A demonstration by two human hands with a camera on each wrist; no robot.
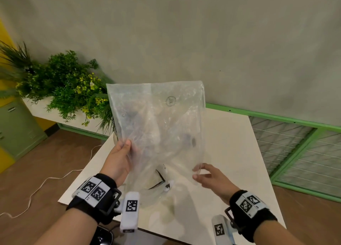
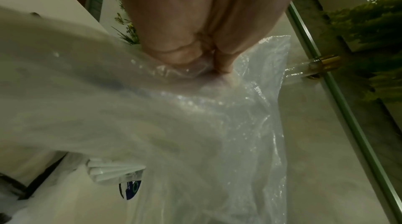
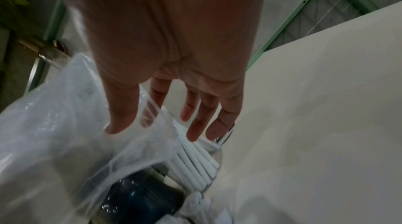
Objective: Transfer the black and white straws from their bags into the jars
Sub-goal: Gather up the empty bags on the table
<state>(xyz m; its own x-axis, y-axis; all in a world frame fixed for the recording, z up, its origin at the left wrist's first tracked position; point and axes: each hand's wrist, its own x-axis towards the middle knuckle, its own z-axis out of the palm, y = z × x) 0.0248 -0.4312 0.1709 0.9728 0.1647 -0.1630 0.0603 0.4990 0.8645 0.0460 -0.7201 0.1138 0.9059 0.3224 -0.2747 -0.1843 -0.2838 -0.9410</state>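
Clear crinkly plastic fills most of the view: a see-through bag held up above the white table, looking empty as far as I can tell. The left hand pinches the bag's left edge, thumb in front and fingers behind the film; the left wrist view shows the thumb and a finger pressed together on the plastic.

The right hand is near the bag's lower right corner with its fingers spread and relaxed. In the right wrist view the fingertips hover just over a bundle of white straws, and the bag's corner drapes between thumb and forefinger. I can't tell if it's really gripping the film, looks more like loose contact.

The white straws sit in what seems to be a glass jar right under the bag. Next to it, seen through the plastic, is a dark bluish round thing, too blurry to identify. A couple of thin black lines show through the bag in the head view, maybe black straws, not sure.

Green plants sit by the wall at back left, and a white cable runs over the brown floor.
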